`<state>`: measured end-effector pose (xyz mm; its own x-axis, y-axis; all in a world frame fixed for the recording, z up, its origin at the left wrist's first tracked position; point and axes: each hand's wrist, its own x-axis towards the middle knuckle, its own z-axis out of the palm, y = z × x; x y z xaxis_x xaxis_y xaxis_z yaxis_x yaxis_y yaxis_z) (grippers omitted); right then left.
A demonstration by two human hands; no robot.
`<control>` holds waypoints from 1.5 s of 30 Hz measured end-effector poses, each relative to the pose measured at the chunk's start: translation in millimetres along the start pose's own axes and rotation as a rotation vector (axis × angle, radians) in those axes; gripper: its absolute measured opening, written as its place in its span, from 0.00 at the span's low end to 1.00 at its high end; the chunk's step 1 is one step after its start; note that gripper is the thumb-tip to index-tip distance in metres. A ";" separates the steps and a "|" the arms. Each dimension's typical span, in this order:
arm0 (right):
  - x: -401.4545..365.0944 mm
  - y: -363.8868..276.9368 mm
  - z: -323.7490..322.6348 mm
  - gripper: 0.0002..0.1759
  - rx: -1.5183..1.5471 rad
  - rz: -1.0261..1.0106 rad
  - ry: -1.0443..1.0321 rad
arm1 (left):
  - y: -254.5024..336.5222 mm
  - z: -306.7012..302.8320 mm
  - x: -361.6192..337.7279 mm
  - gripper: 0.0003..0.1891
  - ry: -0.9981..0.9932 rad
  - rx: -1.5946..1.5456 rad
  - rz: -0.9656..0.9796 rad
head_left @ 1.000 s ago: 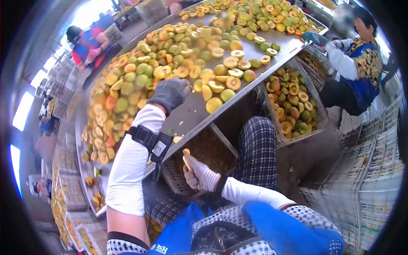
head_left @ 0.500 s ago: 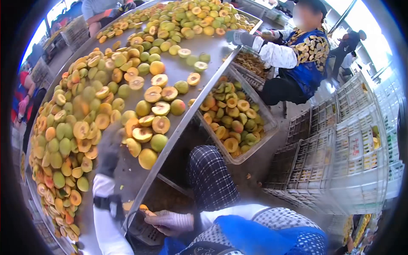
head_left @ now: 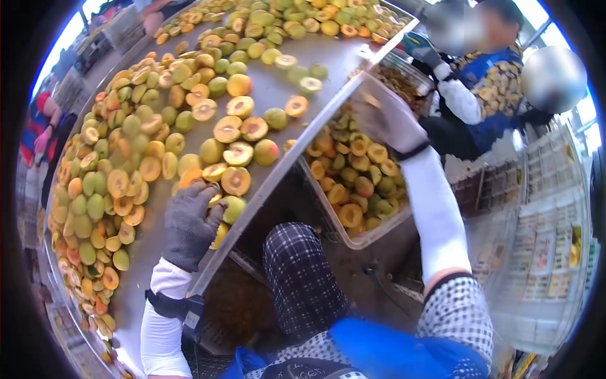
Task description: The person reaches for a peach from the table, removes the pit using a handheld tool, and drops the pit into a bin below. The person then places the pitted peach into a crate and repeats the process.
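Observation:
My left hand (head_left: pixel 188 226), in a dark grey knit glove, is at the near edge of the sorting table (head_left: pixel 151 268). Its fingers curl around a fruit half in a small group of halved stone fruit (head_left: pixel 236 180), some with the pit showing. My right hand (head_left: pixel 392 121), in a pale glove, is stretched over the far end of a plastic crate (head_left: pixel 363 241) filled with pitted fruit halves (head_left: pixel 351 215). Motion smears its fingers, and I cannot tell whether they hold anything.
A large heap of yellow-green fruit (head_left: pixel 95 202) covers the table's left and far side. A co-worker in a blue apron (head_left: pixel 486 129) sits beyond the crate, beside a bin of brown scraps (head_left: pixel 401 85). White crates (head_left: pixel 536 246) are stacked at right. My checked knee (head_left: pixel 297 271) is below the table edge.
My right hand has swung from low by the table edge, where it held an orange fruit piece, up over the crate. My left hand has moved right onto the fruit near the edge.

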<state>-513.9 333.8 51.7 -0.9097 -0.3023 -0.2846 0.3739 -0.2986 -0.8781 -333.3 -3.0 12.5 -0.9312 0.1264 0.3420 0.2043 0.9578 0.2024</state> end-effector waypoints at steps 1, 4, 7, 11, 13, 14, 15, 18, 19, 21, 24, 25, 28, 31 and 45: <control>-17.8 3.3 -34.5 0.18 -0.190 -0.182 -0.291 | -4.3 2.3 -0.5 0.16 0.012 0.020 -0.013; -71.2 76.1 -88.2 0.18 0.033 0.186 0.108 | -14.4 5.2 -16.4 0.15 -0.031 0.048 -0.056; -99.1 117.6 -75.9 0.21 0.125 0.191 0.033 | -11.4 1.7 -20.8 0.15 -0.028 0.038 -0.079; -107.8 128.5 -25.6 0.20 0.274 0.184 -0.059 | -2.2 -10.9 -31.8 0.14 -0.027 0.015 -0.120; -103.5 123.7 6.2 0.20 0.289 0.163 -0.150 | -4.8 -11.6 -41.1 0.14 -0.029 0.047 -0.156; -103.4 116.8 25.1 0.20 0.356 0.128 -0.167 | -6.9 -10.6 -45.5 0.13 0.016 0.048 -0.141; -105.3 109.0 44.7 0.20 0.423 0.096 -0.180 | -8.8 -11.6 -50.2 0.13 0.059 0.048 -0.126; -112.8 83.6 110.9 0.22 0.561 0.123 -0.322 | -21.7 -17.9 -62.0 0.12 0.097 0.085 -0.182; -116.2 76.0 131.0 0.23 0.639 0.134 -0.385 | -25.5 -18.7 -60.9 0.11 0.140 0.071 -0.201; -125.8 70.7 178.6 0.22 0.589 0.094 -0.505 | -46.8 -25.1 -62.3 0.11 0.148 0.045 -0.204; -134.5 101.5 226.2 0.17 0.461 0.095 -0.654 | -89.7 -35.4 -50.3 0.16 0.365 0.223 -0.234; -135.8 118.4 236.6 0.14 0.342 0.059 -0.684 | -110.0 -40.7 -42.6 0.18 0.430 0.244 -0.232; -145.8 177.6 267.9 0.10 0.355 0.011 -0.562 | -171.4 -43.5 -16.4 0.19 0.179 0.399 -0.564; -127.2 188.6 261.2 0.14 0.152 0.000 -0.630 | -271.4 -10.7 -25.4 0.20 -0.120 0.729 -0.090; -111.6 215.5 251.6 0.14 0.109 0.160 -0.647 | -180.0 22.4 -59.8 0.34 0.174 0.153 -0.182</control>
<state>-286.3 75.4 -9.0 -0.5626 -0.8218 -0.0901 0.5421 -0.2844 -0.7907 -321.2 -177.2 -64.9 -0.8798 -0.0847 0.4677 -0.0214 0.9901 0.1390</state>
